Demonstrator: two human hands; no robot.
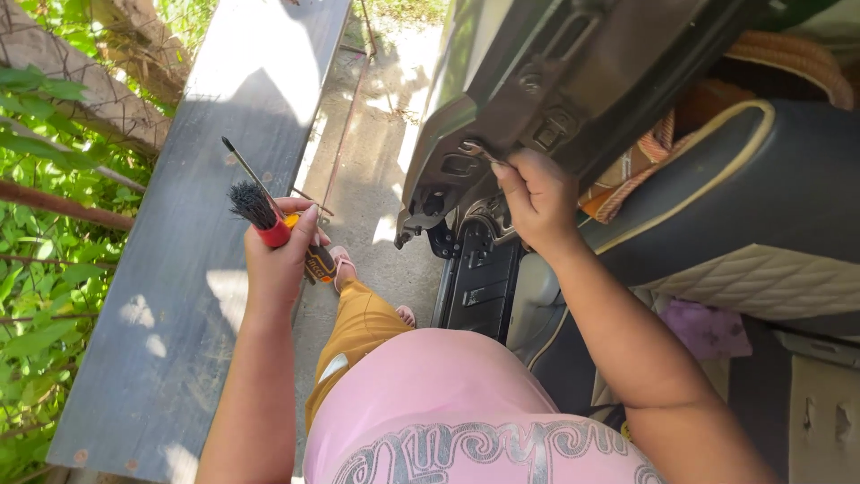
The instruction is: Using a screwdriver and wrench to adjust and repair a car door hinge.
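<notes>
My left hand [279, 253] is closed around two tools at once: a small red-handled brush [258, 213] with dark bristles pointing up-left, and a screwdriver [269, 193] with a thin dark shaft and an orange-black handle. My right hand [536, 193] is raised to a dark plastic trim panel [537, 81] at an open vehicle door, fingers pinched on a small metal piece [481, 151] at the panel's lower edge. The two hands are apart, the panel's corner between them.
A long grey metal sheet [206, 224] lies on the left, with green leaves and wire fencing [63, 179] beyond it. A dark quilted car seat [761, 233] with cream piping fills the right. A black door-sill part [479, 278] sits below the panel. Concrete ground [367, 161] lies between.
</notes>
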